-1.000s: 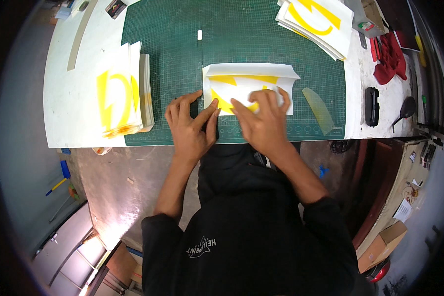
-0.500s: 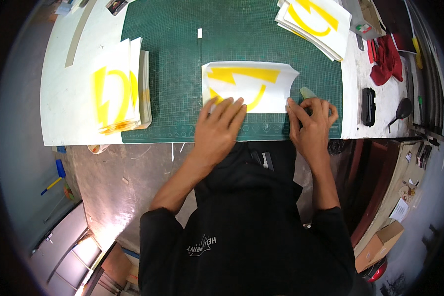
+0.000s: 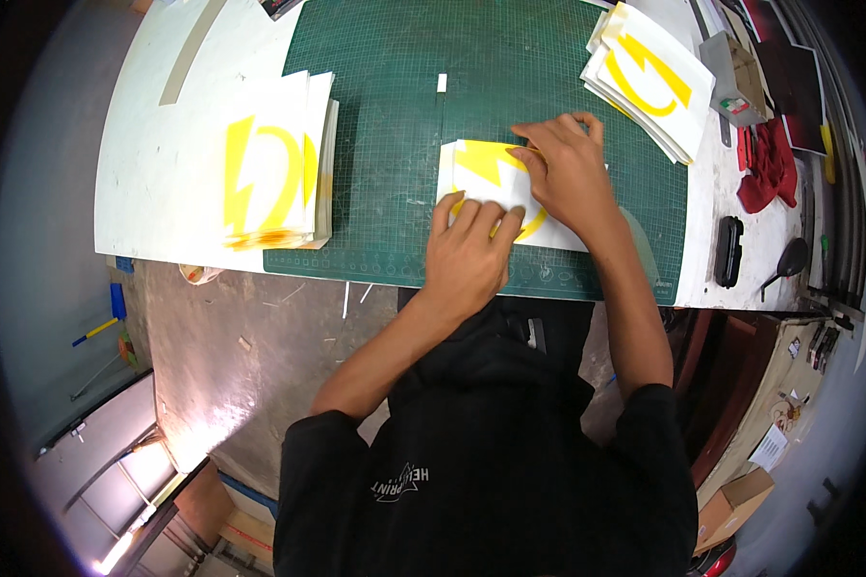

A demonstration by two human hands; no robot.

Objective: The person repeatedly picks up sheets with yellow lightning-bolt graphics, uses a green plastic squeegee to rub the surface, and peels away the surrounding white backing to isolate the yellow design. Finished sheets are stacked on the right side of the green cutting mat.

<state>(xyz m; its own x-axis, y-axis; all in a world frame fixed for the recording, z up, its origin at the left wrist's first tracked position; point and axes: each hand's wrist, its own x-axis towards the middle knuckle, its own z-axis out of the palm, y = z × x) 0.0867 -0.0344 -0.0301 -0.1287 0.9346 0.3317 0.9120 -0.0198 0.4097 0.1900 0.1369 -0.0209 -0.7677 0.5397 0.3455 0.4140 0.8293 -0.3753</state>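
Note:
A white sheet with a bold yellow design (image 3: 481,165) lies on the green cutting mat (image 3: 385,173) in front of me. My left hand (image 3: 471,252) rests flat on its near part, fingers spread. At the far edge, my right hand (image 3: 570,171) has its fingers curled, with thumb and forefinger around the edge of the sheet. That hand and forearm cover much of the sheet's right side. Beside my right forearm shows a pale, translucent green piece (image 3: 642,245); its kind is unclear.
Stacks of similar sheets stand at the left (image 3: 277,183) and far right (image 3: 649,82). Along the right lie a red cloth (image 3: 772,173), a black case (image 3: 729,252), a black round-headed tool (image 3: 791,258) and a grey box (image 3: 731,77). A small white piece (image 3: 442,83) lies farther up the mat.
My right hand has gone from the sheet's near right corner to its far edge, up and leftward. My left hand stays on the sheet. The whole view has shifted slightly.

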